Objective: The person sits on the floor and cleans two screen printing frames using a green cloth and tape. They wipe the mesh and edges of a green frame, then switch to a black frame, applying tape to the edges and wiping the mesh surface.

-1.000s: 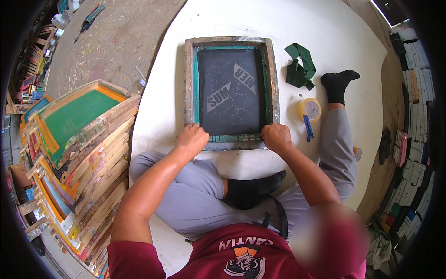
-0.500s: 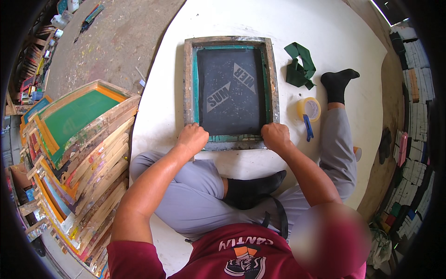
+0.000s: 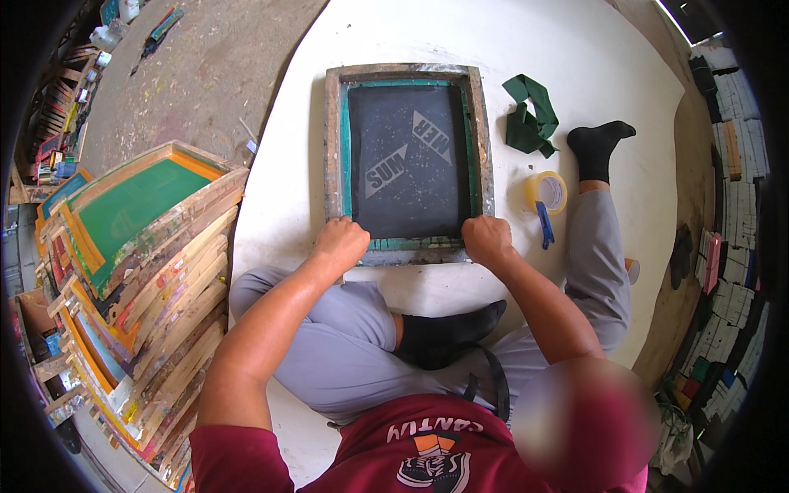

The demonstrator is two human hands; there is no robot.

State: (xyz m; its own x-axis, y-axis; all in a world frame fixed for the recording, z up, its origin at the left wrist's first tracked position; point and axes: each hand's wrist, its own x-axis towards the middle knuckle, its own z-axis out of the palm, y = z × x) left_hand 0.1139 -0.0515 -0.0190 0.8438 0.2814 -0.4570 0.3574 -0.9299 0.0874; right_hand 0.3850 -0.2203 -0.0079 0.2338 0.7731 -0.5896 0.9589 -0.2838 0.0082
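A wooden screen-printing frame (image 3: 333, 156) lies in front of me on a white sheet. Its dark mesh (image 3: 403, 197) carries two pale triangular shapes with lettering, and a green band runs round the mesh. My left hand (image 3: 340, 241) is closed on the frame's near left corner. On the near right corner, my right hand (image 3: 488, 241) grips in the same way, fingers curled over the wood. Right of the frame lie a roll of clear tape (image 3: 552, 192), a blue cutter (image 3: 544, 226) leaning against it, and a loop of dark green cloth (image 3: 532, 123).
Many wooden frames are stacked (image 3: 177, 271) at my left, the top one with green mesh. My legs (image 3: 329, 353) are folded around the near side of the white sheet (image 3: 608, 49). Piles of white bundles (image 3: 735, 189) line the far right. Bottles and paint tools crowd the upper left.
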